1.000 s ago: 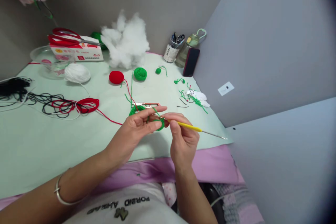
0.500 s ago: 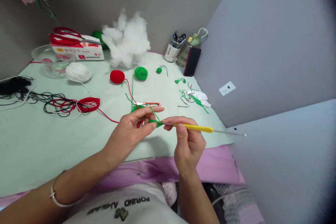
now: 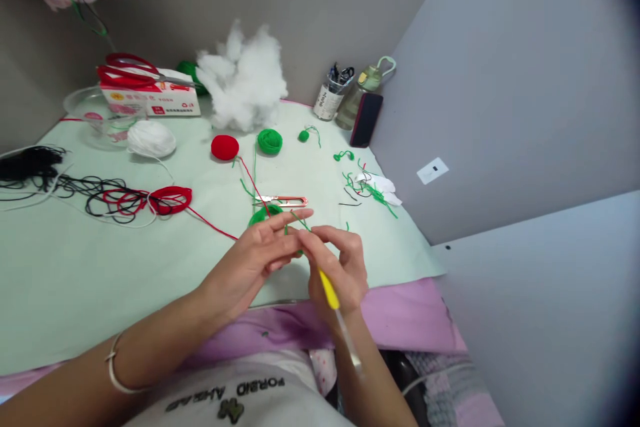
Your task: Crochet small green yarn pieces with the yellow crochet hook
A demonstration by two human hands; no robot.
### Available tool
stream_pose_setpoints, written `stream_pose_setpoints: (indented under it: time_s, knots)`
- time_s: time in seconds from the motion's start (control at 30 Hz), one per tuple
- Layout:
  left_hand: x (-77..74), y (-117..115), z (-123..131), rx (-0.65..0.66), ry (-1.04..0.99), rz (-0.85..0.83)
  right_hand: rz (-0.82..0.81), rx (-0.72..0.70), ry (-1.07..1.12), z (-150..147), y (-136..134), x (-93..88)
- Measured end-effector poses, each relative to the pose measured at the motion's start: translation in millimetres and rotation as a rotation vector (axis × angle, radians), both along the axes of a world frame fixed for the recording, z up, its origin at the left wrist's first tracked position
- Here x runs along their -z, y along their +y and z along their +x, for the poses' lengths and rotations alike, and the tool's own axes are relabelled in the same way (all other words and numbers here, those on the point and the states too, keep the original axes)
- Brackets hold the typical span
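Note:
My left hand (image 3: 263,250) pinches a small green crochet piece, mostly hidden by the fingers. Green yarn (image 3: 300,219) runs over its outstretched index finger. My right hand (image 3: 343,270) is wrapped around a yellow-handled crochet hook (image 3: 329,289), its back end angled down toward me and its tip hidden among the fingertips. Both hands' fingertips meet at the work. Just behind them lie a loop of green yarn (image 3: 257,216) and small thread snips (image 3: 295,201) with an orange-red handle.
Red (image 3: 225,147), green (image 3: 270,141) and white (image 3: 151,139) yarn balls sit farther back, near white stuffing (image 3: 243,80). Tangled black cord (image 3: 100,193) lies left. Yarn scraps (image 3: 375,190), a phone (image 3: 367,120) and a bottle (image 3: 353,103) are right. Red-handled scissors (image 3: 130,72) rest on a box (image 3: 170,100).
My right hand has turned, swinging the hook's back end from pointing right to pointing down toward me. Its fingers have moved left against my left fingertips, covering the green piece.

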State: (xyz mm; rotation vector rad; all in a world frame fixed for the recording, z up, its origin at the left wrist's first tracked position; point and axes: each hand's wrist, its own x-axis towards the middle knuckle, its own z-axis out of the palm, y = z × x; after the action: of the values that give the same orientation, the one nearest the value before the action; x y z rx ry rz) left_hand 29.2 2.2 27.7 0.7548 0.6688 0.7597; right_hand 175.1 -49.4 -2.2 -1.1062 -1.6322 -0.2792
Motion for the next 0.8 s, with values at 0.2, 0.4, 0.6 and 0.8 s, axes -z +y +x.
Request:
stream_pose_setpoints:
  time_s: [0.2, 0.4, 0.6, 0.8]
  knots:
    - [-2.5, 7, -3, 0.013, -0.047, 0.010, -0.230, -0.259, 0.654, 2, 4, -15.0]
    - [-1.0, 0, 2, -0.097, 0.045, 0.122, -0.208, -0.152, 0.412, -3, 5, -8.2]
    - [3.8, 8, 2, 0.012, -0.118, -0.129, -0.127, -0.089, 0.338, 1, 2, -7.2]
    - [1.7, 7, -2, 0.018, -0.053, 0.018, -0.296, -0.269, 0.764, 1, 5, -16.1]
